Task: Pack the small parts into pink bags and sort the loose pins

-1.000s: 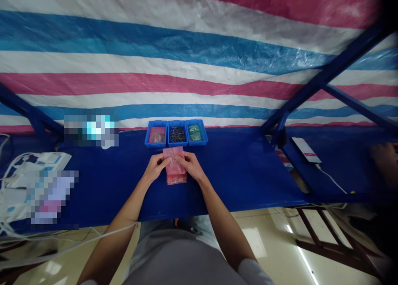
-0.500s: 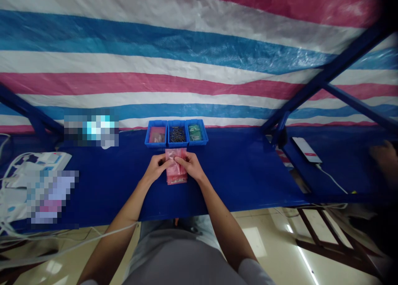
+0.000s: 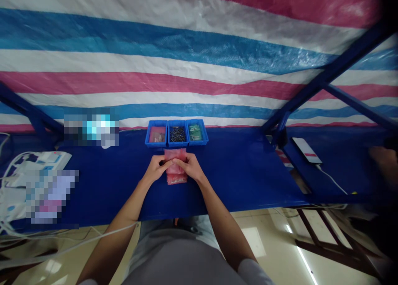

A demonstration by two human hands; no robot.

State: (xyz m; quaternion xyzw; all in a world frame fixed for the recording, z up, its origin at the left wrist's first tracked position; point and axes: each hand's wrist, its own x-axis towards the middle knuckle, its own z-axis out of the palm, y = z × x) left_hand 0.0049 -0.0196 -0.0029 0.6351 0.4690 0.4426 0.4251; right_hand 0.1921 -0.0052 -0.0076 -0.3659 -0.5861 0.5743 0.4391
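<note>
Between my two hands is a pink plastic bag [image 3: 174, 154], pinched near its middle with both thumbs on top. My left hand [image 3: 156, 167] grips its left edge, and my right hand [image 3: 190, 166] grips its right edge. Below it lies another pink bag [image 3: 177, 178] with small pale pieces showing along its lower edge. Just beyond my hands stand three blue bins in a row. The left bin [image 3: 156, 144] holds a pink bag, the middle bin [image 3: 178, 144] dark screws, and the right bin [image 3: 198, 143] green bags.
A white power strip with cables [image 3: 59, 158] lies at the left, beside blurred-out items. On the right, past a blue frame post [image 3: 281, 127], a phone [image 3: 306, 149] lies plugged into a white cable. Another person's hand [image 3: 384, 160] shows at the far right.
The upper pink bag has shifted slightly between my fingers, and my thumbs have come closer together over it. The bins and the lower pink bag have stayed in place.
</note>
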